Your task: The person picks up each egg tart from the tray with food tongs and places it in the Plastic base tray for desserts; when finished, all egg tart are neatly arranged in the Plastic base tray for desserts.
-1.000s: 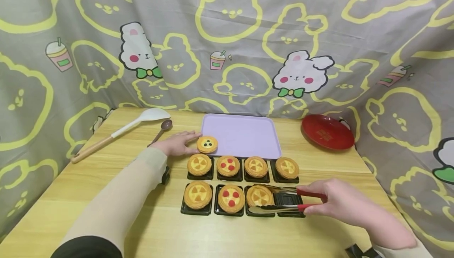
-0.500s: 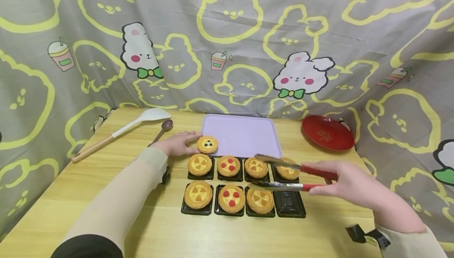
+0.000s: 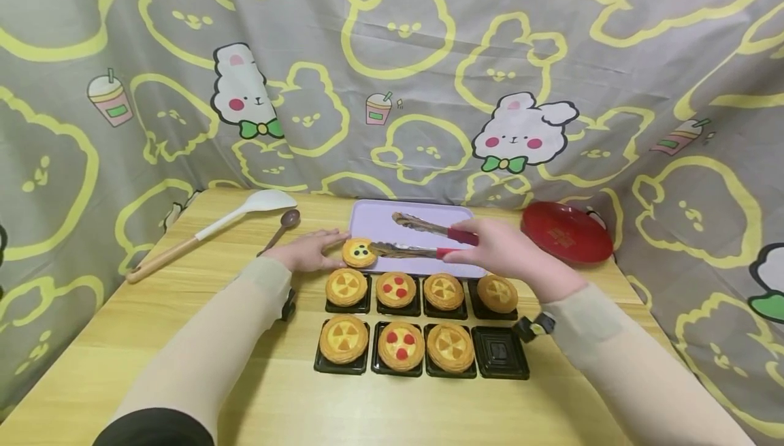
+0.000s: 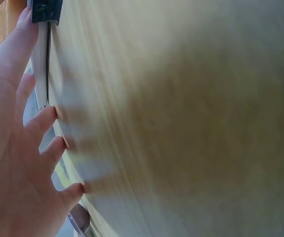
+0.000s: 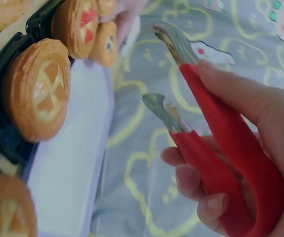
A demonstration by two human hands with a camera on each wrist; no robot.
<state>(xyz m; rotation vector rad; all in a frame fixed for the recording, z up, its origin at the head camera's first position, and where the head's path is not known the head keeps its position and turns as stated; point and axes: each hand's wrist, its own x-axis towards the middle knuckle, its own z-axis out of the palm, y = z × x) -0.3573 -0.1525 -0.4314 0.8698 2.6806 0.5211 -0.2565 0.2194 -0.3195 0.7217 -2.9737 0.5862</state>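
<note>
My left hand (image 3: 306, 252) rests at the left edge of the lilac tray (image 3: 375, 214), fingers spread, as the left wrist view also shows. Beside it, a tart with dark dots (image 3: 358, 254) sits in the tray's near left corner. Over the tray, my right hand (image 3: 499, 248) grips metal tongs (image 3: 407, 251) by their red handles. The tongs' arms stand apart, pointing left, and the nearer tip overlaps the dotted tart's right side in the head view. In the right wrist view, thumb and fingers wrap round the red handles (image 5: 230, 128).
Two rows of black square holders stand before the tray, most with a tart (image 3: 401, 346). The front right holder (image 3: 499, 353) has none. A white ladle (image 3: 226, 221) and a small brown spoon (image 3: 288, 220) lie left; a red plate (image 3: 566, 231) leans right. A patterned curtain (image 3: 416, 58) hangs behind.
The right hand has carried the tongs from the front row of tarts up and left, over the lilac tray to the dotted tart. The left hand has stayed in place.
</note>
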